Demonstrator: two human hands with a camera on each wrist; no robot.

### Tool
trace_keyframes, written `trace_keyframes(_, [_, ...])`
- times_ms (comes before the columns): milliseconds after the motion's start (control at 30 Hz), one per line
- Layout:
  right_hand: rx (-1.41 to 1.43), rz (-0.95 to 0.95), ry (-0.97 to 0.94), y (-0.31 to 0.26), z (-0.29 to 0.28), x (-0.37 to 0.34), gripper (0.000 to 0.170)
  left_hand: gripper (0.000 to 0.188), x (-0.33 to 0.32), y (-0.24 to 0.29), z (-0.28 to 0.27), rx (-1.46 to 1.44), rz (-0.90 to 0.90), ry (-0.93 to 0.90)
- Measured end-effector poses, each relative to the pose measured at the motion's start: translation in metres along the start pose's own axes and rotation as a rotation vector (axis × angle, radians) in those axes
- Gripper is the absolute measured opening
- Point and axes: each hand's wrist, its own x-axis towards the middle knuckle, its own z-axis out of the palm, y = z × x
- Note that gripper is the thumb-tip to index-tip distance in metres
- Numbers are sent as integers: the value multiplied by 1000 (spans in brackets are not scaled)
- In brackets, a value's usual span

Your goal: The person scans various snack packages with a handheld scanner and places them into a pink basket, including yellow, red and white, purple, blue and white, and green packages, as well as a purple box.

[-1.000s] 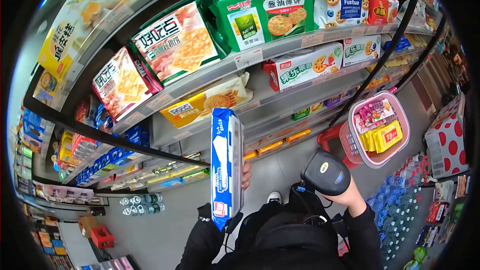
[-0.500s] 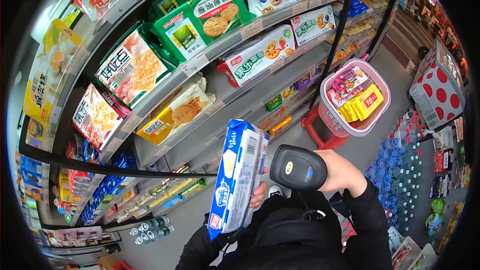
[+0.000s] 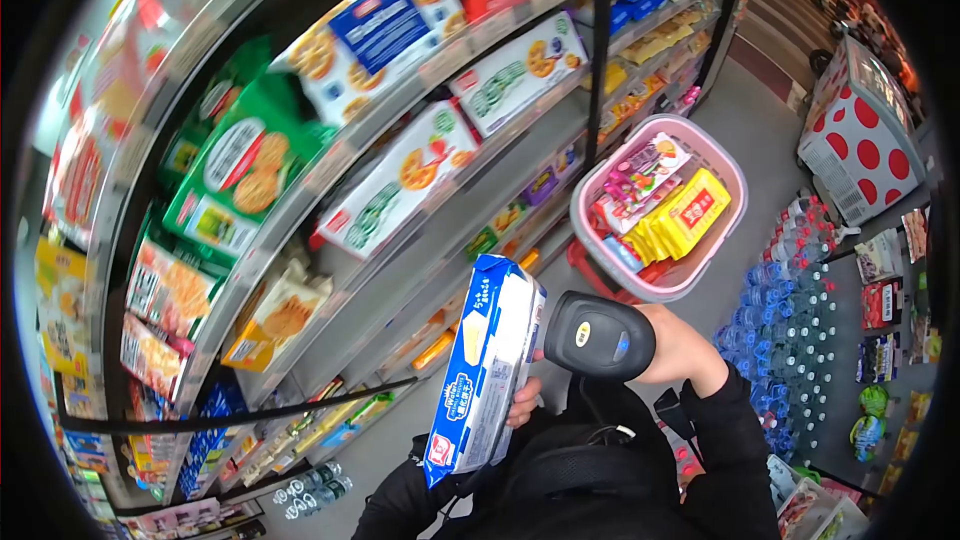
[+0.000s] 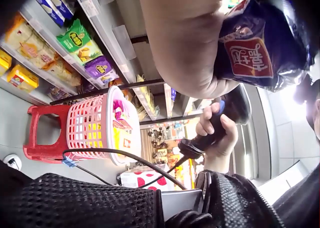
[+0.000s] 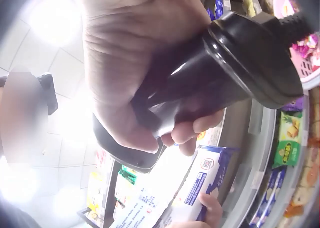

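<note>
My left hand (image 3: pixel 524 402) grips a blue and white pack of wafer biscuits (image 3: pixel 478 375), held upright in front of my body with its fingers round the right side. In my right hand (image 3: pixel 680 345) is a black barcode scanner (image 3: pixel 598 336), its head close beside the pack. The right wrist view shows my fingers wrapped round the scanner's handle (image 5: pixel 185 88), with the printed side of the pack (image 5: pixel 195 188) beyond it. From the left wrist, the scanner's coiled cable (image 4: pixel 187 150) hangs below the handle.
A pink basket (image 3: pixel 738 202) with yellow and pink snack packs stands on a red stool (image 3: pixel 590 270) by the shelves. Biscuit boxes (image 3: pixel 405 180) line the shelves at left. Bottled drinks (image 3: pixel 770 330) and a red-dotted box (image 3: pixel 865 155) are on the floor at right.
My view has swung right along the shelves, so the basket sits nearer the middle. The pack has turned to show its side, and the scanner has come close to it.
</note>
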Motion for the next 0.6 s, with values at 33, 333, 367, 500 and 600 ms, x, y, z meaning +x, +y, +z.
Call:
trace_keyframes(33, [-10, 16, 23, 7, -13, -1, 38, 59, 17, 2, 1, 6, -2, -5])
trace_keyframes(333, [93, 48, 112, 68, -116, -12, 44, 65, 144, -4, -4, -70, -15, -38])
trace_keyframes(367, [96, 43, 126, 74, -125, -14, 45, 75, 157, -5, -2, -125, -2, -34])
trace_keyframes(500, [178, 108, 203, 103, -147, -32, 49, 62, 197, 1, 10, 228, 71, 178])
trace_keyframes(600, [266, 191, 268, 120, -158, -53, 53, 55, 228, 16, -3, 229, 200, 539])
